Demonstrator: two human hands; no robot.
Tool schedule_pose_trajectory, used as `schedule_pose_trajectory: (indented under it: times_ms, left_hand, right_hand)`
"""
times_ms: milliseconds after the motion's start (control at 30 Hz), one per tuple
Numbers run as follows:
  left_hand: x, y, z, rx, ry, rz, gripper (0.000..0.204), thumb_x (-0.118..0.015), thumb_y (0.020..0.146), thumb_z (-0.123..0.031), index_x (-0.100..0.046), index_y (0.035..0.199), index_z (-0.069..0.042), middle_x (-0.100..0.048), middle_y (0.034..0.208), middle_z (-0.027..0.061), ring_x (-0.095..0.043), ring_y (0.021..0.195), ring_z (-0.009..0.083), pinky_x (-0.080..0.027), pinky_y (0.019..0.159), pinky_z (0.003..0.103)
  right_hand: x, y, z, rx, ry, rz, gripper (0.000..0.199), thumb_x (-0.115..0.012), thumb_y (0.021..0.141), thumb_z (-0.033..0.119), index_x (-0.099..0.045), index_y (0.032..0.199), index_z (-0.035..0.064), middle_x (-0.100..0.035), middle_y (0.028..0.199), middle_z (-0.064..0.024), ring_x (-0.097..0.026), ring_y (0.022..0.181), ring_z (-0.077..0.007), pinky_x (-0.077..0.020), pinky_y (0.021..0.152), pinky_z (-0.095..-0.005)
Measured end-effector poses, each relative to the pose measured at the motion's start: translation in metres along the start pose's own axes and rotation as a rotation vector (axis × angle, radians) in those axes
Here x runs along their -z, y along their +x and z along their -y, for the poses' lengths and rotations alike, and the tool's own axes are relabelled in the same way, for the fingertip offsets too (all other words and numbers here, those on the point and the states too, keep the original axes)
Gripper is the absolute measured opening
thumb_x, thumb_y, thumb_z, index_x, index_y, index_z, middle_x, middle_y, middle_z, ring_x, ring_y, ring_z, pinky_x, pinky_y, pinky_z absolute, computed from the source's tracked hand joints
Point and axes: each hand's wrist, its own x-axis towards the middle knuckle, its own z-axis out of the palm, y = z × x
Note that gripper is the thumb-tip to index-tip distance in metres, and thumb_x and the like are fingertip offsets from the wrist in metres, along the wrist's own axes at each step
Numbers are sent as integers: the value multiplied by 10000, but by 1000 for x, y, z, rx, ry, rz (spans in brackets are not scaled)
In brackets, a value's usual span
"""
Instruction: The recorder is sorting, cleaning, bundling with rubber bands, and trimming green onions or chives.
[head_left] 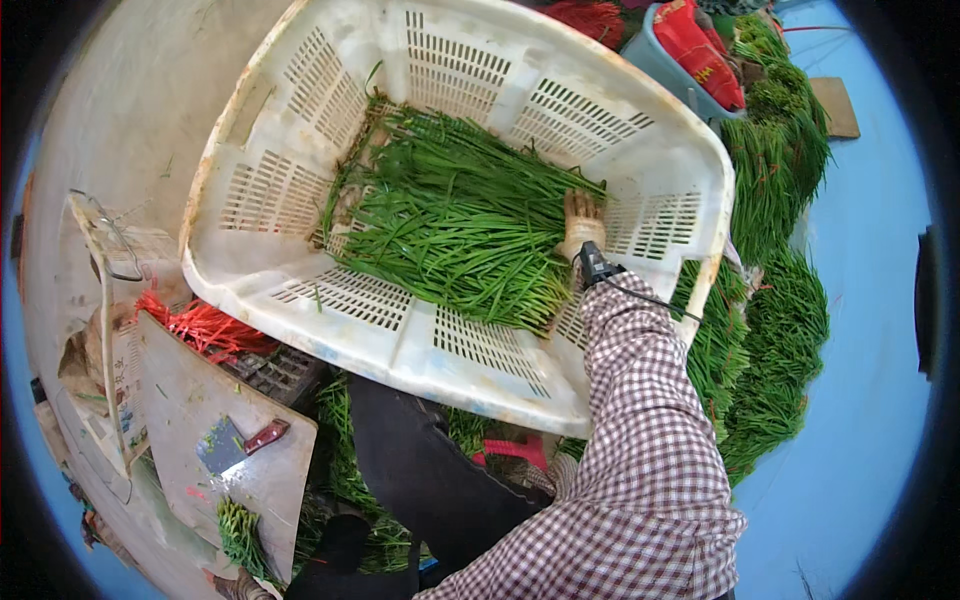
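Observation:
A large white slotted plastic crate (300,265) stands tilted in front of me. Inside it lies a thick layer of long green chive-like stalks (450,230), all running the same way. My right hand (582,225), in a light work glove, reaches into the crate and lies on the right end of the stalks, close to the crate's right wall. Whether its fingers grip any stalks is hidden. A checked sleeve (640,440) covers that arm, and a small black device with a cable (597,267) sits at the wrist. My left hand is out of sight.
More green stalks (780,330) are heaped on a blue sheet to the right. A grey tub with red bags (690,50) stands behind the crate. At left are red ties (205,325), a pale board (190,400) with a small red-handled blade (245,440), and a cardboard box (95,290).

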Motion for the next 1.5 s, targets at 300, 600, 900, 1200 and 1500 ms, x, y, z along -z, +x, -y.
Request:
schedule_pose_trajectory:
  times_ms: [300, 600, 900, 1200, 1500]
  left_hand:
    - [-60, 33, 76, -127, 28, 81, 845, -294, 695, -631, -456, 1218, 13, -525, 1173, 212, -415, 1190, 322, -278, 1032, 451]
    - [7, 34, -51, -31, -101, 242, 844, -704, 588, 29, -332, 1341, -58, -390, 1334, 141, -355, 1238, 302, -252, 1060, 370]
    - [19, 13, -53, -29, -221, 227, 796, -691, 626, 29, -344, 1337, -56, -393, 1328, 147, -355, 1233, 300, -244, 1064, 359]
    - [-16, -18, -3, 116, -328, 229, 803, -661, 614, 79, -350, 1341, -61, -393, 1341, 134, -340, 1256, 274, -216, 1076, 344]
    - [-13, -19, 2, 248, -415, 199, 750, -635, 696, 62, -325, 1363, -86, -388, 1344, 116, -353, 1239, 243, -235, 1054, 339]
  right_hand:
    - [42, 40, -14, 99, -24, 247, 1263, -680, 581, 653, 94, 1416, 107, -51, 1483, -138, -117, 1356, -304, -185, 1101, -412]
    - [17, 35, -18, 79, -39, 372, 1212, -691, 577, 639, 9, 1427, 131, -182, 1449, -162, -248, 1308, -340, -277, 1051, -472]
    - [20, 20, -23, 158, 336, 209, 956, -682, 671, 367, -164, 1393, 13, -359, 1352, -214, -394, 1220, -317, -373, 992, -369]
    - [26, -3, -3, 100, 380, 330, 1170, -754, 591, 479, -33, 1424, 84, -352, 1367, -198, -438, 1187, -307, -406, 969, -361]
    - [7, -3, 2, 76, 460, 169, 1033, -739, 626, 283, -106, 1415, 70, -471, 1246, -226, -543, 1039, -338, -452, 880, -369]
